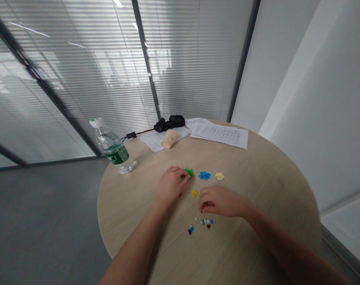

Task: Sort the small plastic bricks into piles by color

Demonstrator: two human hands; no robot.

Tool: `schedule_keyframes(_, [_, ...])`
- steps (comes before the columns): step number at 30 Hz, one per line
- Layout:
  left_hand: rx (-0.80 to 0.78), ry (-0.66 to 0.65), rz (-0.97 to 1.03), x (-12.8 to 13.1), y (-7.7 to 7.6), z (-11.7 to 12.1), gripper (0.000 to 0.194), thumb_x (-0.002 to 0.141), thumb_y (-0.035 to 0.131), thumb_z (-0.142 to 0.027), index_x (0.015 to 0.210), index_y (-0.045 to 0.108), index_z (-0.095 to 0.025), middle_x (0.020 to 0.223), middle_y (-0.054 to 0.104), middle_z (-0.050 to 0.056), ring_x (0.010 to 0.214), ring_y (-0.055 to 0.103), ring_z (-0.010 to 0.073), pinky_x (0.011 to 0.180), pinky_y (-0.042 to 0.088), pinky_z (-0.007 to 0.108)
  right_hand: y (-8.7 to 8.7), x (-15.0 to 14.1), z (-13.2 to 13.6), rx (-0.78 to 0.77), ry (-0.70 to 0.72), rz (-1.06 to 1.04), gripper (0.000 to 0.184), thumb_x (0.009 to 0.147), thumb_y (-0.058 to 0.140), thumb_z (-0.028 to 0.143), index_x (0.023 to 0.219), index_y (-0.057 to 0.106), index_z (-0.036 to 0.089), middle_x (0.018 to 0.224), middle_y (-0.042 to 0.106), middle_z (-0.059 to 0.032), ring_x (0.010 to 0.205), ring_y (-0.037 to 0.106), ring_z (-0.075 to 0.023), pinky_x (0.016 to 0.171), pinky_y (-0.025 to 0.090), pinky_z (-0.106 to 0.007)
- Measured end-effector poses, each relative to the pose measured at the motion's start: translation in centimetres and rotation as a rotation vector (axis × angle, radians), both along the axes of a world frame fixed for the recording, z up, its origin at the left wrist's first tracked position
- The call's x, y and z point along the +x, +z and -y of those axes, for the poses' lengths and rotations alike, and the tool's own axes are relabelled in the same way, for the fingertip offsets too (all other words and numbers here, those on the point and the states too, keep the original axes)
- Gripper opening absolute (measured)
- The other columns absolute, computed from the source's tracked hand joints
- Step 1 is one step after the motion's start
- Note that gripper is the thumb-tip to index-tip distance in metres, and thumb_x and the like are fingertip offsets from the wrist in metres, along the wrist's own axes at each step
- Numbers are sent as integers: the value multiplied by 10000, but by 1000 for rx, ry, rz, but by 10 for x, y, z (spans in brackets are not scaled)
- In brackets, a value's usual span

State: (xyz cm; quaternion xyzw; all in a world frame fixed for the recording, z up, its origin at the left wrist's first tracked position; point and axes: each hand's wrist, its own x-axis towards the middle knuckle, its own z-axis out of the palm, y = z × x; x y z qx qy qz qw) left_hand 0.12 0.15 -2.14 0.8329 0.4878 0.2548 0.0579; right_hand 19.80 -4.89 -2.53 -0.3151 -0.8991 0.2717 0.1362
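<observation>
bare forearms (132, 249) reach in from the bottom of the view across a round pale-wood table (117, 209), ending in two hands curled low over scattered plastic bricks. taking a small yellow brick (194, 193) as the landmark, the left hand (170, 186) sits just to its left, with its fingers (175, 171) bent forward and reaching a green brick cluster (188, 173) just above the landmark. a red brick (180, 194) peeks out by the edge of that hand. whether the left hand is gripping anything or only touching, i cannot tell. the right hand (220, 202) lies just to the right of the yellow brick, its fingers (205, 200) curled into a loose fist (anything inside is hidden, so its grip cannot be told either). a blue brick cluster (204, 175) and a cream brick piece (219, 176) lie up and to the right of the landmark, and two small mixed-colour brick groups (207, 223) (191, 229) lie below it. farther off beyond it stand a water bottle (113, 147) with a green label, a tan cup (169, 138) on its side on a sheet of paper (151, 140), printed papers (220, 133), a black cable (141, 132) and a black bundle (170, 122).
</observation>
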Motion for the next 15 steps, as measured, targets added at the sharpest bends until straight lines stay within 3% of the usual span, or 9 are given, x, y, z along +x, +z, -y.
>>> schedule_keyframes(3, [-53, -61, 88, 1, 1, 1, 138, 830, 563, -230, 769, 681, -191, 816, 659, 35, 820, 562, 169, 755, 437, 288, 0, 1, -1, 42, -45, -7, 146, 845, 536, 144, 825, 680, 162, 851, 653, -42, 823, 591, -147, 754, 438, -252])
schedule_keyframes(9, [-309, -371, 233, 8, 7, 8, 163, 836, 546, -231, 775, 691, -185, 752, 646, 15, 735, 567, 133, 714, 435, 251, 8, 7, -5, 197, -275, -202, 114, 867, 526, 161, 850, 637, 176, 865, 655, -37, 824, 584, -147, 754, 436, -271])
schedule_keyframes(15, [-384, -430, 339, 12, 10, 12, 177, 835, 537, -224, 777, 695, -169, 750, 643, 21, 723, 563, 133, 684, 426, 249, 12, 8, -4, 338, -343, -285, 108, 864, 535, 181, 817, 633, 185, 821, 655, -45, 804, 586, -149, 717, 444, -262])
